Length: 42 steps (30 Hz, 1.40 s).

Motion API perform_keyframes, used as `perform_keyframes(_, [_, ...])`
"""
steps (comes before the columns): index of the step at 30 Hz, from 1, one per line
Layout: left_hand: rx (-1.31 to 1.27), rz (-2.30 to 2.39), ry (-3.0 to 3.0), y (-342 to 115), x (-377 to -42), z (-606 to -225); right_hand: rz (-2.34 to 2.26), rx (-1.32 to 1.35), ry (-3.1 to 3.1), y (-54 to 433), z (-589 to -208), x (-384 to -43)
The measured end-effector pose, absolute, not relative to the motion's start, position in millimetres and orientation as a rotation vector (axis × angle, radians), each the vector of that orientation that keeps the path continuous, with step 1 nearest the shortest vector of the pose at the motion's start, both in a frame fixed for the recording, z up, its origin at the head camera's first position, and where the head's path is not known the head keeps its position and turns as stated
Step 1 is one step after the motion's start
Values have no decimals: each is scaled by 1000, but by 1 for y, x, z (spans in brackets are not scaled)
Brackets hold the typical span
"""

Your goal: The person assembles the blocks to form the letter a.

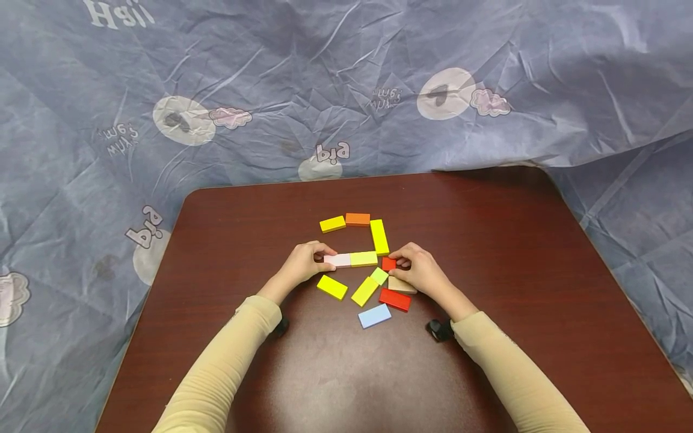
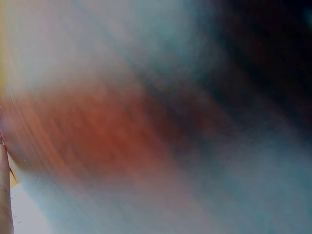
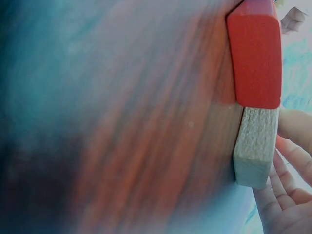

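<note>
In the head view, my left hand (image 1: 304, 261) pinches a pale pink block (image 1: 337, 260) between thumb and fingers at its left end. A yellow block (image 1: 364, 258) lies end to end with the pink one. My right hand (image 1: 418, 266) pinches a small red block (image 1: 388, 264) just right of that row. Partly under the right hand lies a beige wooden block (image 1: 402, 285), beside a longer red block (image 1: 395, 299). The right wrist view shows the beige block (image 3: 253, 141) close by my fingers. Blur fills most of the left wrist view, with a finger (image 2: 4, 195) at its edge.
Behind the hands lie a yellow block (image 1: 332, 224), an orange block (image 1: 358, 220) and a long yellow block (image 1: 379, 237). Nearer are a yellow block (image 1: 332, 287), a yellow-green pair (image 1: 365, 291) and a blue block (image 1: 375, 316). A cloth (image 1: 346, 90) hangs behind the brown table (image 1: 487, 228).
</note>
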<state>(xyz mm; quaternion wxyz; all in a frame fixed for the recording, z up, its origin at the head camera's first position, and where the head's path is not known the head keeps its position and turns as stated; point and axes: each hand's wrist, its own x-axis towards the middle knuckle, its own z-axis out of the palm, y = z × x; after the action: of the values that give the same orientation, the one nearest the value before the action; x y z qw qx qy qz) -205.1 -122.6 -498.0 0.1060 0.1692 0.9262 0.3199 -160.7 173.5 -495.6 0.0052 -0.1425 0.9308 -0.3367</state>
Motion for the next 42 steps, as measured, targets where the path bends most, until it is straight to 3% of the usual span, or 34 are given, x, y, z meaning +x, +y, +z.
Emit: perform_keyframes(42, [515, 942, 2733, -123, -205, -498, -1106, -477, 2924, 164, -496, -167])
